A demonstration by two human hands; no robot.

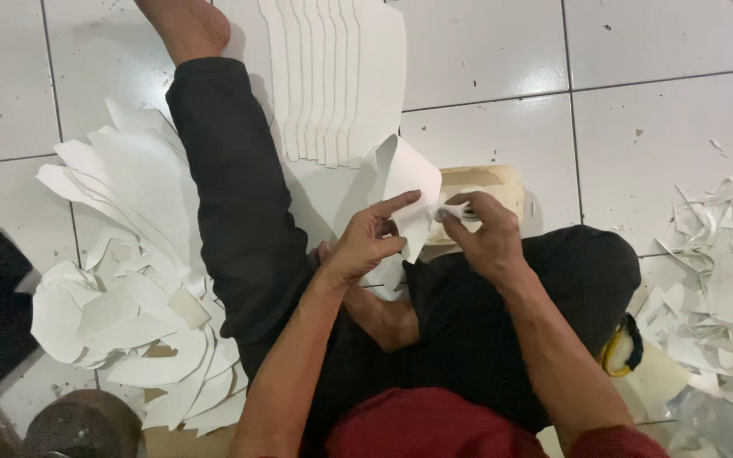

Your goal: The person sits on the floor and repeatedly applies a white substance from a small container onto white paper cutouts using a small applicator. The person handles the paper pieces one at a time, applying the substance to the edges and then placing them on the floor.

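I sit on a white tiled floor with one leg in black trousers stretched out. My left hand [368, 240] pinches the lower edge of a white cut sheet piece [405, 174], which stands bent upward. My right hand [478, 231] grips the same piece at its right side, with something small and white at the fingertips; I cannot tell what it is. Just behind the hands a cream block [502, 181] lies on the floor.
A neat fanned row of white cut pieces [337, 76] lies ahead. A loose heap of similar pieces [129, 271] is on my left. White offcut scraps [719, 288] pile at the right. A yellow-rimmed object [621, 348] sits by my right knee.
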